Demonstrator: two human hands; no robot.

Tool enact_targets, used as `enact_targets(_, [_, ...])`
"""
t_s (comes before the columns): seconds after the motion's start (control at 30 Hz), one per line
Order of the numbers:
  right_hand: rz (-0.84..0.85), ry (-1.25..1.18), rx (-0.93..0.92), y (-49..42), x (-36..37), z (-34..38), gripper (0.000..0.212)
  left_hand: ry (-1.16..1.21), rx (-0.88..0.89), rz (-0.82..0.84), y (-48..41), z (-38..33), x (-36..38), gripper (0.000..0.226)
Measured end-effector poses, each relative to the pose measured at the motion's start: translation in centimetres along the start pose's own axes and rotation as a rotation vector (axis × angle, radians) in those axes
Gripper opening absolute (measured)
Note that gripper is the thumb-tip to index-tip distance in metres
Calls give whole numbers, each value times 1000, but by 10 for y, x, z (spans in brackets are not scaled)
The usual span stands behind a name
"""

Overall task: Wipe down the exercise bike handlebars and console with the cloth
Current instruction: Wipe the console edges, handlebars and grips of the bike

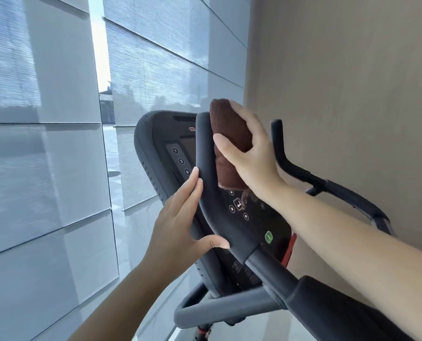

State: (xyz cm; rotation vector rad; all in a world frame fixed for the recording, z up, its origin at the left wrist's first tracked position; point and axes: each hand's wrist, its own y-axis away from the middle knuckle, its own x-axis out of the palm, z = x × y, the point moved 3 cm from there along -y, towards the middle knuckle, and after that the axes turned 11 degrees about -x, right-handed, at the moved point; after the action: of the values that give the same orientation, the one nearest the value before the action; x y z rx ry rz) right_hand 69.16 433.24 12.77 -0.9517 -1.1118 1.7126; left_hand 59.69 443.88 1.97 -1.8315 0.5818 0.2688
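Right hand: fingers and thumb curled round the folded brown cloth, pressing it to the right side of the near handlebar at its upturned end. Forearm reaches in from lower right.

Left hand: fingers straight, laid along the handlebar's left side below the cloth, thumb stretched across its front.

Hands apart.

Console sits directly behind the handlebar. Second handlebar lies to its right, beside the beige wall.

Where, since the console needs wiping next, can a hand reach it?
Free: the number keys on the console, between its left edge and the near handlebar; the patch round the green button, between that bar and the right forearm. Crowded: the bar's top, where the right hand grips the cloth; the left hand rests lower.
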Motion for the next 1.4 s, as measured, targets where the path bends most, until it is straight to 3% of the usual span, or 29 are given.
enact_targets(0.13, [118, -38, 36, 15, -4, -1, 50, 62, 2, -33, 1, 1, 4, 100])
enact_targets(0.23, [316, 76, 29, 37, -13, 1, 53, 112, 6, -51, 0, 3, 6, 100])
enact_targets(0.43, [644, 281, 207, 59, -27, 23, 53, 119, 39, -47, -3, 4, 6, 103])
enact_targets(0.57, [693, 454, 322, 76, -45, 49, 53, 129, 86, -54, -3, 3, 4, 102])
enact_targets(0.7, [653, 664, 391, 95, -48, 76, 54, 168, 97, -41, -4, 2, 3, 102])
enact_targets(0.9, [484, 940, 279, 108, -29, 95, 56, 221, 101, 4, -5, 6, 3, 96])
enact_targets(1.07, [170, 868, 261, 88, -6, 79, 55, 284, 144, -13, -8, 14, 2, 86])
enact_targets(1.2, [-106, 639, 206, 49, 11, 55, 53, 316, 197, -2, -17, 21, 0, 77])
enact_targets(1.4, [-263, 408, 97, 14, 23, 27, 49, 327, 356, 38, -52, 36, 5, 97])
